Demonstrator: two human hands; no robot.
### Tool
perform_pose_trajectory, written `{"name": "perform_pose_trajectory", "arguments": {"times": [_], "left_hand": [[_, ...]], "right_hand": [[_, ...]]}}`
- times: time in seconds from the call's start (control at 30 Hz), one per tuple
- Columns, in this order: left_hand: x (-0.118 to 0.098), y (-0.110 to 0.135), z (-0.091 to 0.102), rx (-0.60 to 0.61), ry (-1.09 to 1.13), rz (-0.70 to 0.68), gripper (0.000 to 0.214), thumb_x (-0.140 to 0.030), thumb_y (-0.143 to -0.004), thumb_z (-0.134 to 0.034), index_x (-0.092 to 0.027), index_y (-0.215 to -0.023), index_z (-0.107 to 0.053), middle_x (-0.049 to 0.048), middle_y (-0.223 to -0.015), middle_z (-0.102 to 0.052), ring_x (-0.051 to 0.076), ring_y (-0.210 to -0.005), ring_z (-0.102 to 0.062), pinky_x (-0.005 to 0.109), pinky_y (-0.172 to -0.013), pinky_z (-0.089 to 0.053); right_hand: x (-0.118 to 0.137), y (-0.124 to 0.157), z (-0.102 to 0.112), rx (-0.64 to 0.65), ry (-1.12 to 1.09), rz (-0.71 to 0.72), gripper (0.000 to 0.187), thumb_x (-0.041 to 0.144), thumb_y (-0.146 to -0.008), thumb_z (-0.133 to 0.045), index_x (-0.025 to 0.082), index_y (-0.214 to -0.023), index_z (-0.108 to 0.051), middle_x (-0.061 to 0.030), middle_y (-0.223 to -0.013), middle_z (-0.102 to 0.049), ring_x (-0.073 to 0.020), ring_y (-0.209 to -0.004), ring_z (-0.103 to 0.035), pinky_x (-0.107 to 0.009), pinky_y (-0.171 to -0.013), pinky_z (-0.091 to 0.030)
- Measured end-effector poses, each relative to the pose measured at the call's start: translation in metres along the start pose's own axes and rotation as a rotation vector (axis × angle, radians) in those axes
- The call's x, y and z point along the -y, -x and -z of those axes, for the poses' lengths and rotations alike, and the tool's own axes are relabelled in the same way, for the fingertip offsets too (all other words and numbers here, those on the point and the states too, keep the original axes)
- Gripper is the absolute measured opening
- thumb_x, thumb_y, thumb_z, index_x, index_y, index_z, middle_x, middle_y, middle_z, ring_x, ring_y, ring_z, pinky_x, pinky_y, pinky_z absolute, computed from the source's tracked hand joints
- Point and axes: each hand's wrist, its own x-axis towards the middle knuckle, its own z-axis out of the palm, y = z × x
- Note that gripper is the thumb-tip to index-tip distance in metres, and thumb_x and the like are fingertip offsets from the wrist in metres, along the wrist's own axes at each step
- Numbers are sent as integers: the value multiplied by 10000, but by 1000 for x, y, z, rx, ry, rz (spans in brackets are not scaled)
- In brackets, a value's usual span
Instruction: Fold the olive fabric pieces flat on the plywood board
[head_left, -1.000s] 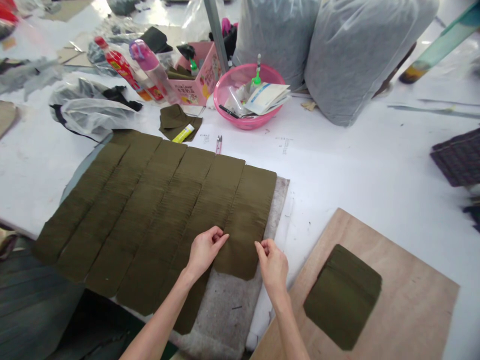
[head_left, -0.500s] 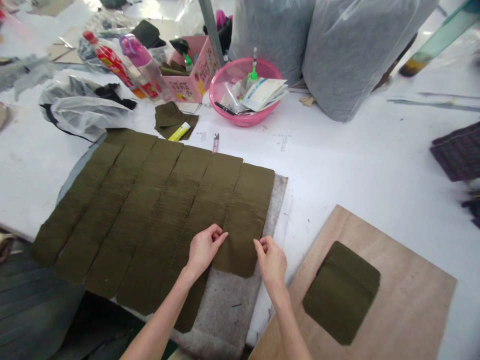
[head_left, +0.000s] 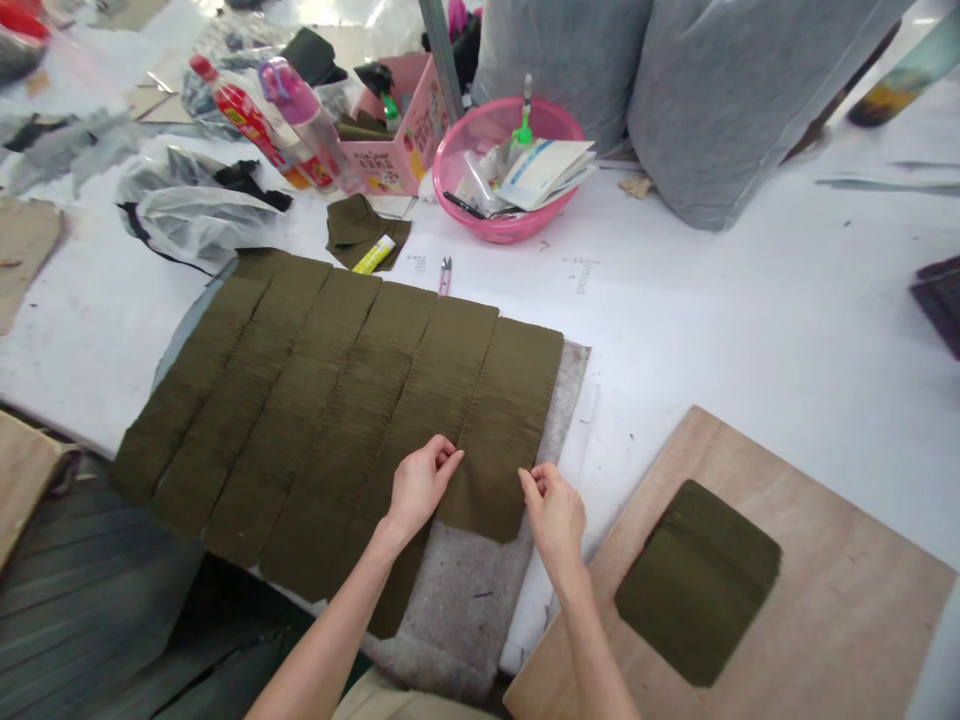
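Note:
Olive-green fabric pieces (head_left: 322,400) overlap in several long columns on a grey felt-like mat (head_left: 465,600). At the near end of the rightmost column lies a fabric piece (head_left: 484,495) with its front edge over the bare mat. My left hand (head_left: 426,482) pinches this piece at its left edge, thumb and fingers together. At its right edge my right hand (head_left: 556,508) pinches it too. Between the hands the cloth dips slightly. To the right, a stack of olive fabric pieces (head_left: 701,580) rests on a wooden board (head_left: 847,590).
Behind the columns are thread snips (head_left: 445,277), a yellow tube (head_left: 374,255) on olive scraps (head_left: 352,225), and a pink basin (head_left: 510,228) of small items. Bottles (head_left: 247,120), a pink box (head_left: 412,150) and large grey-filled bags (head_left: 697,110) stand farther back.
The view has shifted a little, so most things sit slightly farther right in the picture. Both hands keep their pinch on the same fabric piece, with hardly any movement relative to the mat.

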Motion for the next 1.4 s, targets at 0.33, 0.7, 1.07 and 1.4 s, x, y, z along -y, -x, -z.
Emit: {"name": "perform_pose_trajectory", "arguments": {"times": [0.33,0.7,1.07,1.4], "left_hand": [[-11,12,-1,-268,-244,-175,316,-404,-886,-507,-172,-1084,-591,86,-967,-652,218,-860,-627,316,-724,-476],[-22,22,-70,-175,-163,-526,588,-282,-891,-474,-182,-1448,-314,145,-1541,-237,346,-1422,-182,581,-1137,-188],[-57,46,-65,-193,-136,-651,462,-278,-872,-553,-195,-1320,-480,120,-1376,-468,304,-1330,-382,493,-1112,-340],[-145,113,-141,187,-114,-1143,219,-153,-883,-509,-170,-1080,-603,89,-1074,-651,225,-1085,-571,388,-930,-504]], "right_hand": [[13,7,4,-10,7,-66,183,345,-912,-494,216,-817,-582,25,-622,-618,-126,-589,-571,-238,-545,-276],[1,37,13,-13,-229,30,205,250,-935,-472,239,-1137,-508,25,-847,-658,-131,-762,-631,-232,-683,-449],[-131,117,87,-438,252,-131,303,187,-918,-473,222,-1194,-594,-108,-1214,-532,-240,-1114,-478,-422,-934,-418],[-146,124,95,-459,250,-69,268,183,-923,-486,235,-1137,-639,-97,-1180,-569,-212,-1089,-515,-391,-917,-409]]}}
